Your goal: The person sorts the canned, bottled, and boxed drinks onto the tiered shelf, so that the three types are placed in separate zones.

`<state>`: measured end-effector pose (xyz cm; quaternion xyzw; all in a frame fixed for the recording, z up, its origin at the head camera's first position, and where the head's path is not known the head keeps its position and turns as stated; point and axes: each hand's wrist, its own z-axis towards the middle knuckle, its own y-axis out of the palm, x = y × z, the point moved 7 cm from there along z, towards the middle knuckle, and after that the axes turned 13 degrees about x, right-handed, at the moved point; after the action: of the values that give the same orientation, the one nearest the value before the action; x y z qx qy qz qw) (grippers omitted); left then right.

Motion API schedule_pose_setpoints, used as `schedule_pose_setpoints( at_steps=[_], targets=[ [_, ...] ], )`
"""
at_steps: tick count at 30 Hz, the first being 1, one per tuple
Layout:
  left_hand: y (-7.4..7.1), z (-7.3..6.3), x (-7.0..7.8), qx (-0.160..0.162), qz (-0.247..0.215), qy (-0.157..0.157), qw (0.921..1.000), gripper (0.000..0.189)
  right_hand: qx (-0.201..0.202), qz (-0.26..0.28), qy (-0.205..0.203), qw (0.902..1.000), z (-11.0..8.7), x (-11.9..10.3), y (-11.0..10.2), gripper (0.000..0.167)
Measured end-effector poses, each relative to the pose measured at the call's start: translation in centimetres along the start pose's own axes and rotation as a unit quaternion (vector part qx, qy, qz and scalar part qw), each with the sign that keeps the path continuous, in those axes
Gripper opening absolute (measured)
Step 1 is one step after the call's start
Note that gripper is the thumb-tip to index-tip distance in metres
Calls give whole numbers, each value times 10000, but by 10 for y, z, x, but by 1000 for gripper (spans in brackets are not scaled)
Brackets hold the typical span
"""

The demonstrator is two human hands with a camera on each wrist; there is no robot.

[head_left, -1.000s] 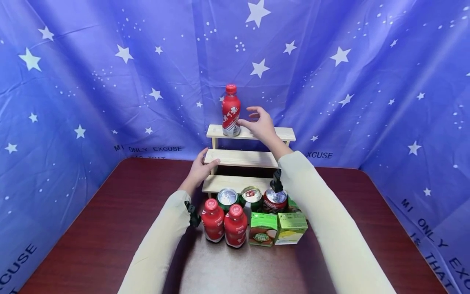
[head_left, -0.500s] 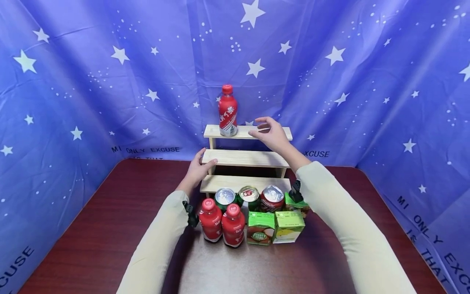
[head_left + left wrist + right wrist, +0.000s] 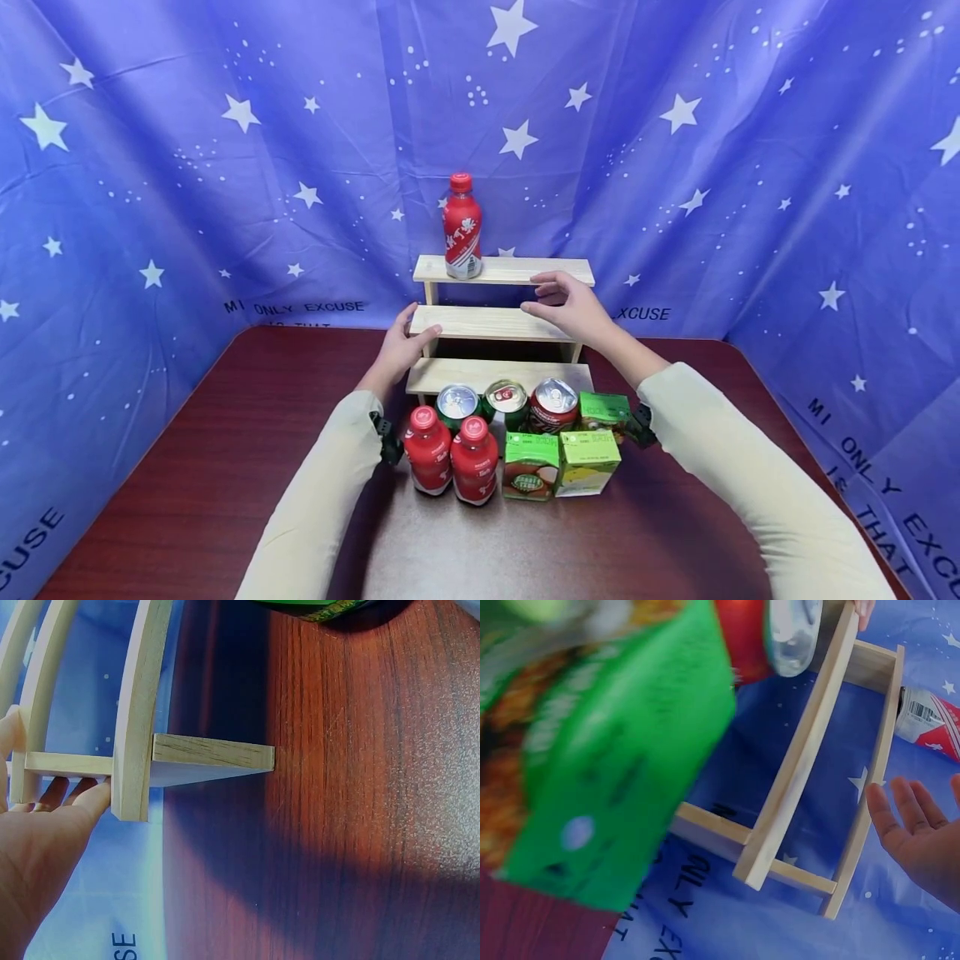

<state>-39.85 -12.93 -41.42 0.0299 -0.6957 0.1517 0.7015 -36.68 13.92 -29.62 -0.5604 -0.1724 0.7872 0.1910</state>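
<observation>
A red bottle (image 3: pixel 462 227) stands upright on the top board of a three-step wooden shelf (image 3: pixel 495 323), left of its middle. My left hand (image 3: pixel 397 350) grips the left end of the middle board, thumb on top; in the left wrist view its fingers reach round the side frame. My right hand (image 3: pixel 577 308) hangs before the shelf's right part, fingers loosely bent, holding nothing. In front of the shelf stand two more red bottles (image 3: pixel 475 462), several cans (image 3: pixel 553 404) and green juice cartons (image 3: pixel 531 467). One green carton (image 3: pixel 622 757) looms large in the right wrist view.
The shelf and drinks stand on a dark red wooden table (image 3: pixel 225 467). Close behind the shelf hangs a blue curtain (image 3: pixel 315 167) with white stars, which also runs along both sides. The bottles and cartons form a front row, with cans between them and the lowest board.
My right hand has moved away from the bottle on the top board, rightward and down toward the middle board. That bottle stays standing. My left hand keeps its grip on the shelf.
</observation>
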Motion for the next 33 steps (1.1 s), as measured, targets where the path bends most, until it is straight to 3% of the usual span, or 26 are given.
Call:
schedule_pose_setpoints(
  at_steps=[14,18,22,28,33],
  targets=[
    [-1,-1,0,-2,-44,7,10000,79,-363,24,107,9993,-34,15,-6,53],
    [-1,-3,1,-73,-31,-117,9999,79,-412,23,88,9991,-43,17,-7,57],
    [-2,-9,11,-169,-123,-246,9995,79,-460,69,84,9989,-51,18,-8,60],
    [-4,-20,26,-228,-83,-178,9995,77,-519,165,-43,9985,-61,16,-6,58],
    [-3,-12,17,-204,-39,-66,9998,78,-635,211,-177,9976,-69,14,-1,53]
  ],
)
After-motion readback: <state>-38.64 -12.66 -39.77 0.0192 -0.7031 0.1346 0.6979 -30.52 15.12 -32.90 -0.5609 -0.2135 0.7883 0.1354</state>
